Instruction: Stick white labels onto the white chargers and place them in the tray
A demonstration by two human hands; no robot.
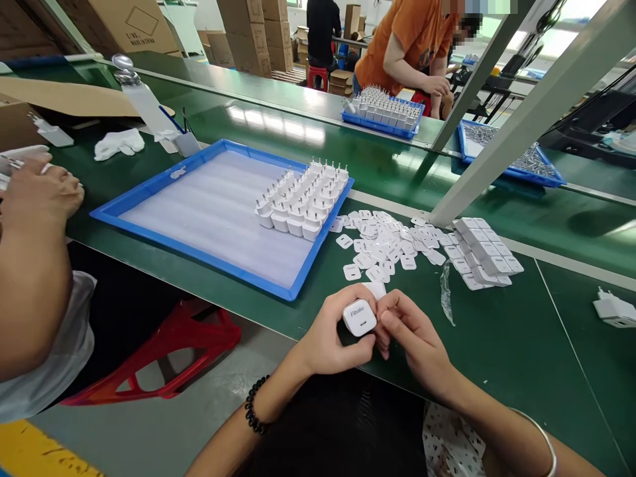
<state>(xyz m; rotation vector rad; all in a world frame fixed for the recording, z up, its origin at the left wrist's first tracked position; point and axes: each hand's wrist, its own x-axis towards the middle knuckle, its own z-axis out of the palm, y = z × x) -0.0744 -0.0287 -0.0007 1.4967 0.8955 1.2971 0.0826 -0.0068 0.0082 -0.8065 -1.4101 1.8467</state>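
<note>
My left hand [330, 334] is wrapped round a white charger [359, 318], whose printed face with a small slot is turned up toward me. Close against it on the right, my right hand [410, 331] has its fingers pinched together at the charger's side; what they hold, if anything, is hidden. Just behind the hands lies a loose pile of flat white plates [382, 242]. To the right of the pile are stacked white square pieces [489, 248]. A blue-rimmed tray [193, 255] at the left holds several white chargers [303, 199] with pins up, grouped at its right end.
A crumpled clear strip [446, 295] and a single charger [615, 308] lie to the right. Another person's hands [44, 182] are at the far left, near a white glove [119, 144]. A slanted metal post [527, 112] rises behind the stack. Another blue tray [382, 122] stands farther back.
</note>
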